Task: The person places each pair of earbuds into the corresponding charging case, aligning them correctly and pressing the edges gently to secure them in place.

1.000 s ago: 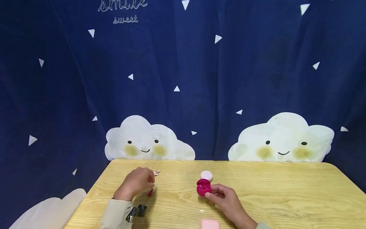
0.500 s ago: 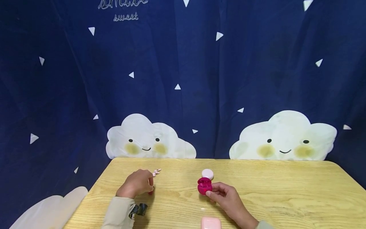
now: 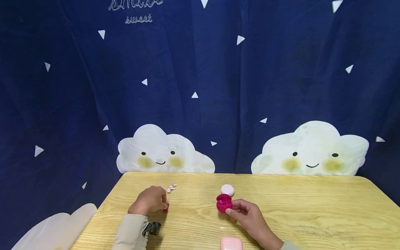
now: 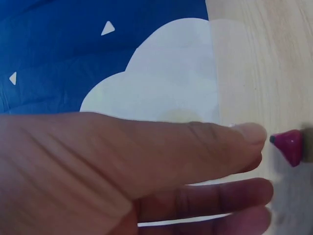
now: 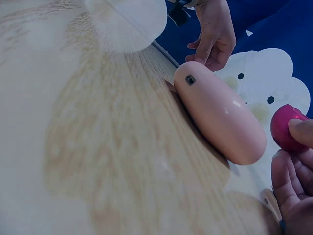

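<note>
In the head view my left hand (image 3: 151,200) is low over the table's left side, fingertips right at a small magenta earbud (image 3: 166,207). The left wrist view shows the earbud (image 4: 292,142) lying just past the thumb tip, a narrow gap between them. Thumb and fingers reach forward fairly straight there; the index finger is mostly hidden behind the thumb. With thumb and fingers, my right hand (image 3: 250,218) grips a round magenta earbud case (image 3: 224,205), its lid raised. Two pale pink earbuds (image 3: 171,188) lie beyond the left hand.
A round pale pink case (image 3: 227,190) stands just behind the magenta one. Another pink case (image 3: 231,243), with a charging port, lies at the front of the wooden table (image 3: 300,208). A blue curtain (image 3: 175,69) hangs behind the table's far edge.
My left hand has lowered a little to the magenta earbud, and the pale pink earbuds show more fully beside it. The right hand keeps the case in nearly the same place.
</note>
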A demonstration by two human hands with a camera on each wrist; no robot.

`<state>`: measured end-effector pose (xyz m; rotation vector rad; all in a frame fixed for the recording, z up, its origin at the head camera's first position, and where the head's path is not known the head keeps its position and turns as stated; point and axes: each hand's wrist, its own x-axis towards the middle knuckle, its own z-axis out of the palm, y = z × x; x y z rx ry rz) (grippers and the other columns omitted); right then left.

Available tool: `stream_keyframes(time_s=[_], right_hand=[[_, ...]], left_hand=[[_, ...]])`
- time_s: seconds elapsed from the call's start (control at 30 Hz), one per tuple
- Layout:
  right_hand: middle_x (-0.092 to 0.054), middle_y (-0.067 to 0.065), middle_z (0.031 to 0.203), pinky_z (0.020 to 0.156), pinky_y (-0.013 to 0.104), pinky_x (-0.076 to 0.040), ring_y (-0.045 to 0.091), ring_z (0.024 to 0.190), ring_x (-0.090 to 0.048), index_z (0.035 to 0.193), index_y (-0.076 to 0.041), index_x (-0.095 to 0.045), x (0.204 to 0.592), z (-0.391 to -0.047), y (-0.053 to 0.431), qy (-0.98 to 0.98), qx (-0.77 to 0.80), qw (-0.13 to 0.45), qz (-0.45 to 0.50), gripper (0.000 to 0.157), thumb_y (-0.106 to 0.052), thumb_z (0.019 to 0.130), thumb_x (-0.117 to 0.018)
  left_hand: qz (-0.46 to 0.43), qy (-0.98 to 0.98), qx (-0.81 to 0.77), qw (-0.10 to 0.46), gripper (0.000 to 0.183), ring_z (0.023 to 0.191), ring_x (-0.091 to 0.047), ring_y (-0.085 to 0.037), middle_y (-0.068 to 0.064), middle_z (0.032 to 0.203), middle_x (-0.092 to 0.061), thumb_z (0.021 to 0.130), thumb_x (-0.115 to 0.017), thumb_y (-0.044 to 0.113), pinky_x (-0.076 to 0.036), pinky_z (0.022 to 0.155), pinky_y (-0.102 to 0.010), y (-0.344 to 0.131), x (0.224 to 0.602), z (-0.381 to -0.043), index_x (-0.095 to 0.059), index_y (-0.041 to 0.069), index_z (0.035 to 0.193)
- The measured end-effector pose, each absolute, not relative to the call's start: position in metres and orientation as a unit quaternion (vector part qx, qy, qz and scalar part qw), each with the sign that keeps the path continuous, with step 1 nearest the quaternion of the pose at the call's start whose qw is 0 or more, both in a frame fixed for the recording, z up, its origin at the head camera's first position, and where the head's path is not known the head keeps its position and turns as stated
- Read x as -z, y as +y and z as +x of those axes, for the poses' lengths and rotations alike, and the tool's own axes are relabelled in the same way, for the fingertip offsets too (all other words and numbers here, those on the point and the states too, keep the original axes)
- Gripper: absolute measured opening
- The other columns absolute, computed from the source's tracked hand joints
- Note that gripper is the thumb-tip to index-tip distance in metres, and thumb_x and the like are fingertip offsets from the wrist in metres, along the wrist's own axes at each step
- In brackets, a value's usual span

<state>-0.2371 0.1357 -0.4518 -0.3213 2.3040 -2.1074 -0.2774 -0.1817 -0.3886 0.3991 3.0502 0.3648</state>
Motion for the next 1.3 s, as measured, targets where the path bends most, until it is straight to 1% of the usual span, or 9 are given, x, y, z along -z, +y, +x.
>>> stream_keyframes(time_s=[0.27,0.67,0.93,1.1,1.3], right_hand=[[-0.063,0.019,0.084,0.062,0.03,-0.052,0.015,0.067,-0.059,0.095,0.003,-0.063,0.452,-0.237,0.136,0.728,0.678,0.007,-0.102,0.025,-0.014,0.077,-0.069],[-0.063,0.017,0.083,0.06,0.03,-0.052,0.014,0.066,-0.059,0.095,0.003,-0.063,0.457,-0.239,0.137,0.719,0.685,0.001,-0.118,0.025,-0.014,0.078,-0.069],[-0.063,0.016,0.084,0.06,0.03,-0.051,0.016,0.065,-0.058,0.096,0.0,-0.063,0.476,-0.25,0.14,0.726,0.679,0.009,-0.108,0.025,-0.015,0.078,-0.069],[-0.062,0.018,0.084,0.06,0.03,-0.051,0.016,0.065,-0.058,0.096,0.002,-0.063,0.466,-0.245,0.138,0.721,0.684,0.009,-0.111,0.025,-0.014,0.078,-0.069],[-0.062,0.017,0.085,0.061,0.031,-0.052,0.017,0.067,-0.058,0.097,0.002,-0.063,0.475,-0.25,0.139,0.72,0.685,0.008,-0.113,0.025,-0.015,0.079,-0.068]], left_hand=[[0.125,0.984,-0.12,0.027,0.018,0.057,-0.045,-0.012,0.007,0.059,-0.052,0.068,-0.075,0.017,-0.037,0.051,-0.029,-0.182,0.394,-0.28,-0.059,0.019,0.059],[0.148,0.981,-0.121,0.014,0.019,0.057,-0.045,-0.012,0.007,0.062,-0.05,0.065,-0.076,0.016,-0.037,0.052,-0.03,-0.181,0.395,-0.279,-0.058,0.018,0.06],[0.153,0.981,-0.121,0.021,0.016,0.06,-0.045,-0.013,0.007,0.065,-0.052,0.068,-0.075,0.015,-0.037,0.053,-0.03,-0.178,0.398,-0.281,-0.06,0.018,0.062],[0.154,0.98,-0.123,0.03,0.015,0.059,-0.045,-0.014,0.007,0.064,-0.051,0.069,-0.075,0.014,-0.036,0.053,-0.03,-0.177,0.399,-0.282,-0.061,0.018,0.064],[0.163,0.978,-0.125,0.028,0.014,0.06,-0.045,-0.013,0.007,0.065,-0.052,0.069,-0.073,0.011,-0.036,0.053,-0.03,-0.177,0.399,-0.283,-0.061,0.017,0.065]])
